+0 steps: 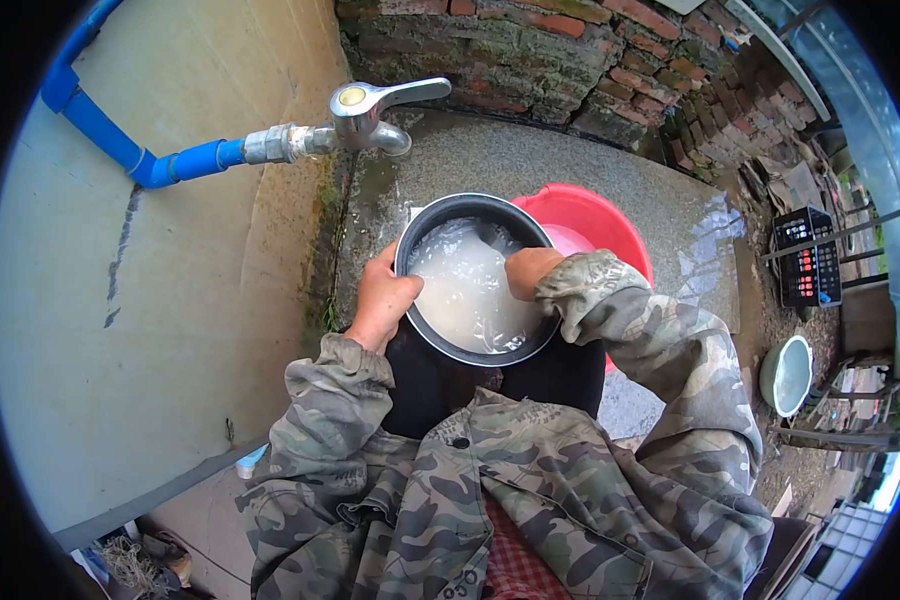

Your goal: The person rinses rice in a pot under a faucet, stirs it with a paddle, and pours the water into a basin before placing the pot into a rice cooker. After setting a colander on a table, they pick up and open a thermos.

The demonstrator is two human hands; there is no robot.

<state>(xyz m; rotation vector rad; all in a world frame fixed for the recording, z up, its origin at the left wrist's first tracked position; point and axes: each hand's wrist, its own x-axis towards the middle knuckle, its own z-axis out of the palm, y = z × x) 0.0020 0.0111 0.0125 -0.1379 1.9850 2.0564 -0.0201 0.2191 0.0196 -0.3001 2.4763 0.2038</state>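
Note:
A dark round pot [432, 328] with a pale rim sits over my knees, holding cloudy whitish water [460, 285]. My left hand [380, 302] grips the pot's left side, thumb at the rim and the other fingers hidden behind the wall. On the right, my right hand [532, 272] reaches over the rim into the pot; its fingers are under the cloudy water and cannot be made out. A red basin [610, 222] stands behind and to the right of the pot, partly covered by it and my right sleeve.
A metal tap [370, 110] on a blue pipe [195, 162] juts from the left wall above a stone slab [510, 150]. Brick walls rise behind. At the right are a black crate [806, 258] and a pale green basin [787, 376].

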